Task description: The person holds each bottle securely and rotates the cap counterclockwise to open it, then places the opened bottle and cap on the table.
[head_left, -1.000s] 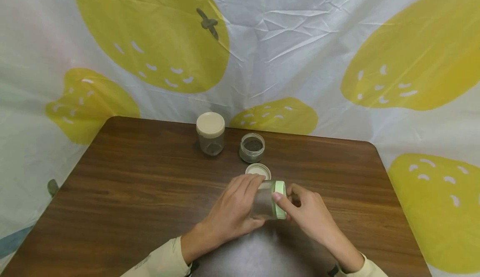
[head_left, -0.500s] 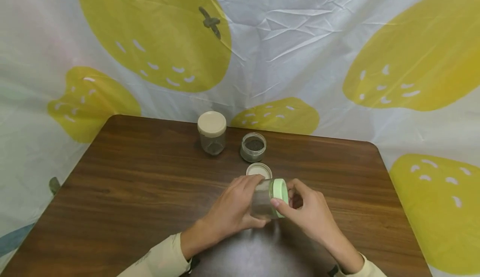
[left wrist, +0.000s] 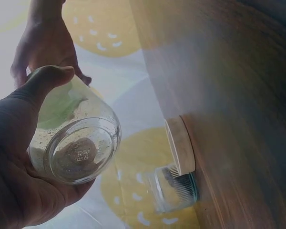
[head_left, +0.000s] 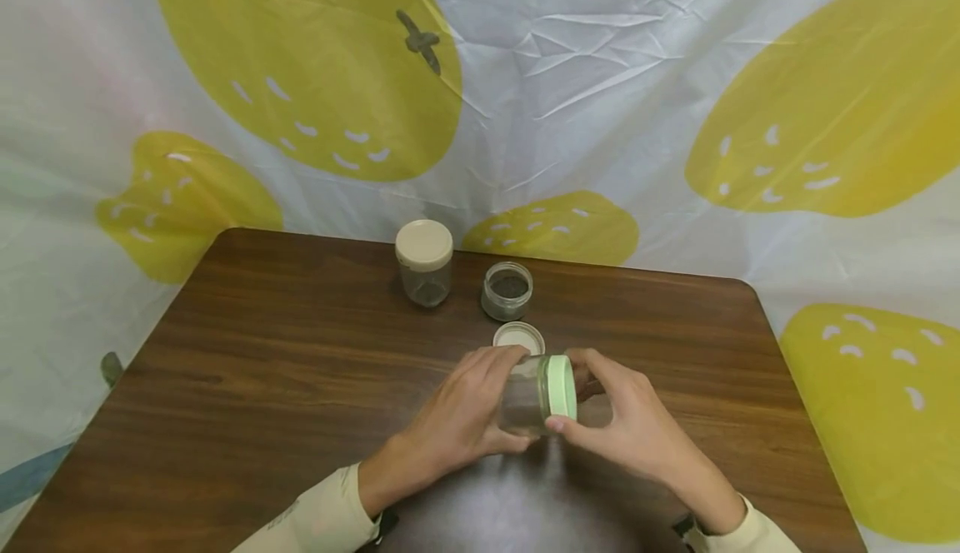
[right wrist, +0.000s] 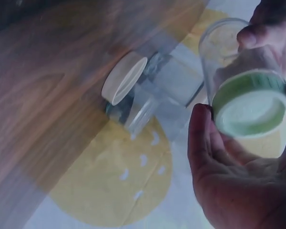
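Left hand (left wrist: 16, 148) gripping jar (left wrist: 78, 131) (clear), table (left wrist: 238, 105)

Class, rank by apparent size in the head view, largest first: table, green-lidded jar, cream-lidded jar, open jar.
Table
Green-lidded jar and cream-lidded jar: unsure; the former is nearer, partly covered
Open jar

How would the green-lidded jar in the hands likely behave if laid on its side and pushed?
The green-lidded jar would probably roll, since its body and green lid are round. It is likely stiff: its clear walls show no dent under the left hand. It may be slippery, as the surface looks smooth and shiny.
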The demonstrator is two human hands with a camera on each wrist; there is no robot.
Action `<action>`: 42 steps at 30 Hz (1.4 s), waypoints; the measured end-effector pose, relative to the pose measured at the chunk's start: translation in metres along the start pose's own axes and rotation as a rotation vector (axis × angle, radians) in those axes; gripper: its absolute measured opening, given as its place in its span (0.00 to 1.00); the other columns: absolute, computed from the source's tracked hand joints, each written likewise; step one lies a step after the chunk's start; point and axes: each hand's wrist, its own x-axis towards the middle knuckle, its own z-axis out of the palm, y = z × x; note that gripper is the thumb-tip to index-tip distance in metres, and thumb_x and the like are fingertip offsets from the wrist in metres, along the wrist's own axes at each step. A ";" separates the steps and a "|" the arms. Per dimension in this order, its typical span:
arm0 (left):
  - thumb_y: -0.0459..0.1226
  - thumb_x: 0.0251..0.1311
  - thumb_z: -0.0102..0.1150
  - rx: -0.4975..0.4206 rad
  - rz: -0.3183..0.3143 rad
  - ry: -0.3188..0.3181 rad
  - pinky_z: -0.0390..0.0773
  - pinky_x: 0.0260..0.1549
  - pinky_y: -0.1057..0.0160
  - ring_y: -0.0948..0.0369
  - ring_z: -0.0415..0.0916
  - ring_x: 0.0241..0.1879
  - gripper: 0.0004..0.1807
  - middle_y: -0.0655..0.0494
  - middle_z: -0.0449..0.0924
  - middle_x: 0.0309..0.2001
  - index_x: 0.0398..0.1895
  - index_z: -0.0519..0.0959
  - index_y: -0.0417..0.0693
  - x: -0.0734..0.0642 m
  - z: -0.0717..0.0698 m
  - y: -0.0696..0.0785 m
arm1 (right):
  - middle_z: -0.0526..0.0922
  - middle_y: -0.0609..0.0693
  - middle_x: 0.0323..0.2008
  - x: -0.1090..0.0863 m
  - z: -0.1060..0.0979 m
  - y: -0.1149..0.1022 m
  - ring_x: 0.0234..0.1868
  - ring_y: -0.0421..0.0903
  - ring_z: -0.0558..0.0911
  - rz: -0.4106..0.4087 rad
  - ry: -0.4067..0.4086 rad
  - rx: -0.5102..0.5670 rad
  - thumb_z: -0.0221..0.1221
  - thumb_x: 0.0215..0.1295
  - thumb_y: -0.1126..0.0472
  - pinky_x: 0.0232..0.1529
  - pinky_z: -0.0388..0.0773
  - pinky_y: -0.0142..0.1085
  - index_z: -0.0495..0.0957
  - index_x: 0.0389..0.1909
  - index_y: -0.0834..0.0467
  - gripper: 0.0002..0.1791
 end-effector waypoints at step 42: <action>0.49 0.31 0.87 0.010 0.022 0.043 0.81 0.60 0.57 0.57 0.80 0.59 0.52 0.54 0.82 0.58 0.65 0.74 0.43 0.007 0.002 0.001 | 0.73 0.39 0.07 0.011 -0.002 -0.019 0.14 0.41 0.75 0.475 -0.065 -0.154 0.42 0.81 0.31 0.24 0.72 0.36 0.76 0.11 0.48 0.40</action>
